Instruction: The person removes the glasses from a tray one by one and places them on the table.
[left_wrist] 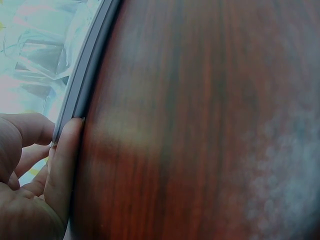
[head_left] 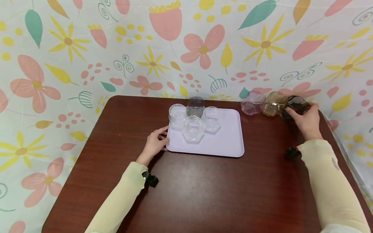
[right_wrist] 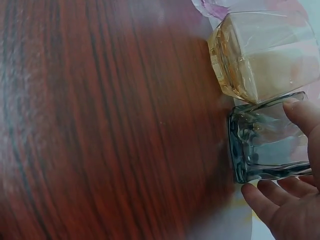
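Observation:
At the tray's left edge, my left hand pinches the rim of a pale lilac tray, thumb and fingers on either side of it in the left wrist view. On the tray stand three clear glasses, the front one with a hexagonal base, and one smoky grey glass at the back. My right hand grips a dark smoky glass at the far right, thumb on one side and fingers on the other. Right beside it stands an amber glass, then a pink glass.
The dark red-brown wooden table runs back to a flower-printed cloth hanging behind it. The three coloured glasses stand in a row by the table's back right edge. A strip of table separates them from the tray.

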The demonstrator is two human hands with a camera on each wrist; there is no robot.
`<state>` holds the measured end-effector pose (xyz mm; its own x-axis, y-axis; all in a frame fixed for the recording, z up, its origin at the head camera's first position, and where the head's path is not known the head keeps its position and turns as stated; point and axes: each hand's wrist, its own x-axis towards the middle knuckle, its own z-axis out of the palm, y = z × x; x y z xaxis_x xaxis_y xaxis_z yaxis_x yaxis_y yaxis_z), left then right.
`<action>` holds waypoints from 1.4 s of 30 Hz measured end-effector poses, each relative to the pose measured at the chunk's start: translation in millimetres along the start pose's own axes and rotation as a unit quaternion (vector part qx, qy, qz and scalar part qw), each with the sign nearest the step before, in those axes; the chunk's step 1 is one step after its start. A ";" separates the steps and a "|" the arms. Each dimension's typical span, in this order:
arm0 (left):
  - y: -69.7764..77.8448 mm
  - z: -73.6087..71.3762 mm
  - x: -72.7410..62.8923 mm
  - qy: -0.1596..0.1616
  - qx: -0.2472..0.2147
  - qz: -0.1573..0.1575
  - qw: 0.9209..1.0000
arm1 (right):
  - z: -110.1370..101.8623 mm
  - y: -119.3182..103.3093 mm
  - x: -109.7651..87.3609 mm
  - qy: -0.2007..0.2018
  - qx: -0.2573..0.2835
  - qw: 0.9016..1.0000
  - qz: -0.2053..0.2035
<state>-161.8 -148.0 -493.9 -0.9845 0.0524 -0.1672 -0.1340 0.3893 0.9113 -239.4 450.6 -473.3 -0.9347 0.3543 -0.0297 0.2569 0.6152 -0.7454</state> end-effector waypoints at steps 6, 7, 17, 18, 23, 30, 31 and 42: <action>-0.8 -0.5 -0.5 0.000 0.002 0.004 1.000 | -1.8 -2.5 -4.6 -0.015 0.004 1.000 0.005; -1.0 -0.3 -0.6 0.000 0.003 0.004 1.000 | -2.2 -2.7 -5.8 -0.013 0.002 1.000 0.005; 1.2 -0.1 -2.0 -0.006 0.008 0.006 1.000 | -3.5 -7.8 -30.6 -0.004 0.003 1.000 -0.015; 1.6 -0.3 -1.6 -0.006 0.009 0.008 1.000 | -3.3 -9.0 -34.1 -0.004 -0.001 1.000 -0.018; 3.3 -2.0 0.3 -0.001 0.011 0.018 1.000 | -1.7 -16.7 -51.3 -0.003 -0.008 0.999 -0.031; 3.6 -1.3 -1.4 -0.001 0.008 0.013 1.000 | 4.7 -27.3 -79.8 -0.015 0.018 0.999 -0.037; 3.7 -1.1 -1.7 -0.001 0.008 0.013 1.000 | 6.1 -28.5 -84.2 -0.016 0.022 0.999 -0.043; 2.7 0.1 -2.0 -0.002 0.003 0.013 1.000 | 25.8 -58.1 -127.3 -0.029 0.038 0.991 -0.127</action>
<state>-160.2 -147.0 -491.2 -0.9873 0.0652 -0.1450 -0.1081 0.3942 0.9127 -141.6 351.6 -443.4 -0.9798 0.1526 0.1293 -0.0058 0.6245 -0.7810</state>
